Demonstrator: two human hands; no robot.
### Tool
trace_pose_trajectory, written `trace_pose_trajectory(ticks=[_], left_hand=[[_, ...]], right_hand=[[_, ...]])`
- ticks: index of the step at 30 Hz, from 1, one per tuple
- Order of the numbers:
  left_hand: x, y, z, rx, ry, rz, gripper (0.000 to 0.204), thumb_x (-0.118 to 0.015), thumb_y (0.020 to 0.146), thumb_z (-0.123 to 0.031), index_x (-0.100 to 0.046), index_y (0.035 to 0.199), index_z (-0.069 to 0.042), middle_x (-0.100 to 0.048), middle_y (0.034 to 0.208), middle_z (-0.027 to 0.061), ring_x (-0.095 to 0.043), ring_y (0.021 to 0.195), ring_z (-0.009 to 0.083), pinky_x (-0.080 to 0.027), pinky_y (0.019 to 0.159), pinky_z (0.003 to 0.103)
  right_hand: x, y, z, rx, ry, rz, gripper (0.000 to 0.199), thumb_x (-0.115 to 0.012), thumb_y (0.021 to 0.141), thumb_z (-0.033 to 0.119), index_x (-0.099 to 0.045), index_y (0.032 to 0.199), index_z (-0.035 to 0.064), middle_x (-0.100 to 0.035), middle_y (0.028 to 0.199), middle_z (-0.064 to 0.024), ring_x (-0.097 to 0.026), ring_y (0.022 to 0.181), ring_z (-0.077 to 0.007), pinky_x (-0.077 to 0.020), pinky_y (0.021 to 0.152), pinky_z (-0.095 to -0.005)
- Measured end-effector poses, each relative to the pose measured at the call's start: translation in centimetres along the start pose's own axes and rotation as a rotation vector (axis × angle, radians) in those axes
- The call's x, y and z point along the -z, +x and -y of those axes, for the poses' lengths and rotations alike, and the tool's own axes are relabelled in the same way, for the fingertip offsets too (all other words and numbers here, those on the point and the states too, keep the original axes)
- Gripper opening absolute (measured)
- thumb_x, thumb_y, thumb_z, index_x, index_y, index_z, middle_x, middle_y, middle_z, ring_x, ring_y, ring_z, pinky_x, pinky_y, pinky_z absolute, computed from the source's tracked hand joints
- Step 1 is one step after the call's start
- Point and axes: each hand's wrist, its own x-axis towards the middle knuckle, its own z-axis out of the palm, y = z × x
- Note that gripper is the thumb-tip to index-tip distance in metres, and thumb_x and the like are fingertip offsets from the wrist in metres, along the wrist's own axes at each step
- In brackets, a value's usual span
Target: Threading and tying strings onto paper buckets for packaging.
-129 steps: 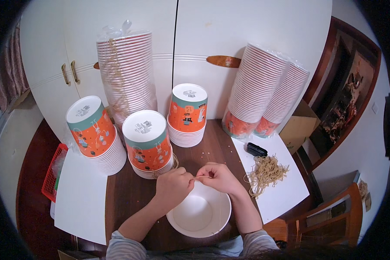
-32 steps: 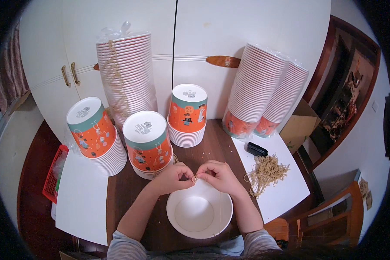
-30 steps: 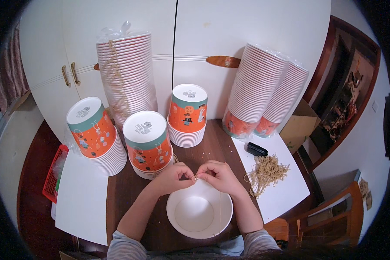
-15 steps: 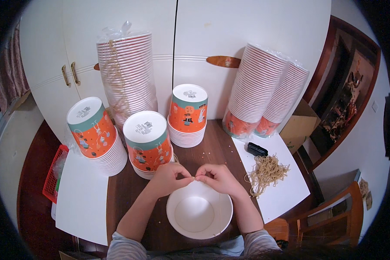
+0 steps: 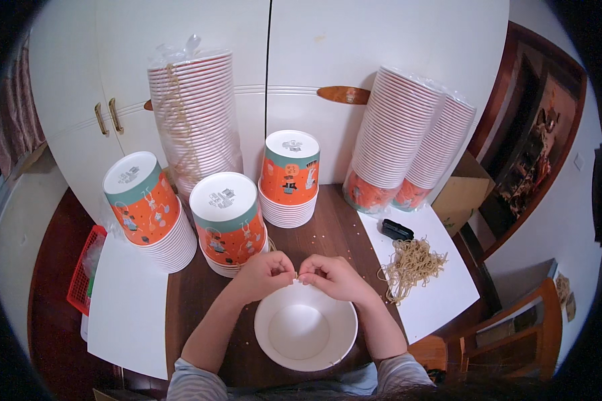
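White bowl [image 5: 306, 332] rim under hands [image 5: 297, 275]

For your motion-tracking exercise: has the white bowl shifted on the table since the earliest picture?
Yes, slightly. The white bowl now sits a little further left and nearer the person, judged against the heap of rubber bands, which has stayed put.

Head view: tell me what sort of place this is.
Probably a home room used for piecework, not a factory: white cupboard doors and a wooden chair, with tall sleeves of paper bowls, a pile of tan rubber bands, and both hands meeting over one white bowl.
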Motion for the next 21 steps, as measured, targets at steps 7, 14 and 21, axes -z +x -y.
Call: trace_pose_trajectory(ticks=[7,14,21], left_hand=[[-0.20,0.07,-0.07,0.026,0.014,0.002,0.003,-0.056,0.075,-0.005,-0.055,0.076,-0.002,-0.055,0.065,-0.0025,-0.049,0.058,0.0022,-0.040,0.051,0.018],[-0.23,0.16,-0.12,0.022,-0.022,-0.021,0.004,-0.055,0.077,-0.006,-0.055,0.078,-0.003,-0.054,0.067,-0.0030,-0.048,0.060,0.0019,-0.039,0.052,0.017],[-0.08,0.21,-0.03,0.019,0.002,-0.065,0.006,-0.055,0.078,-0.008,-0.055,0.080,-0.003,-0.054,0.068,-0.0026,-0.049,0.060,0.0030,-0.040,0.053,0.018]], right_hand=[[-0.09,0.05,0.14,-0.013,-0.018,0.012,0.014,-0.060,0.079,0.015,-0.057,0.086,0.0044,-0.059,0.067,-0.0054,-0.058,0.061,-0.0146,-0.0444,0.056,-0.0276],[-0.20,0.04,0.20,-0.016,-0.044,0.019,0.009,-0.060,0.080,0.010,-0.057,0.083,0.0020,-0.058,0.068,-0.0015,-0.052,0.061,-0.0060,-0.0423,0.056,-0.0218],[-0.33,0.15,0.30,-0.022,-0.076,0.035,0.009,-0.060,0.080,0.010,-0.058,0.084,0.0020,-0.060,0.069,-0.0030,-0.053,0.062,-0.0069,-0.0433,0.057,-0.0224]])
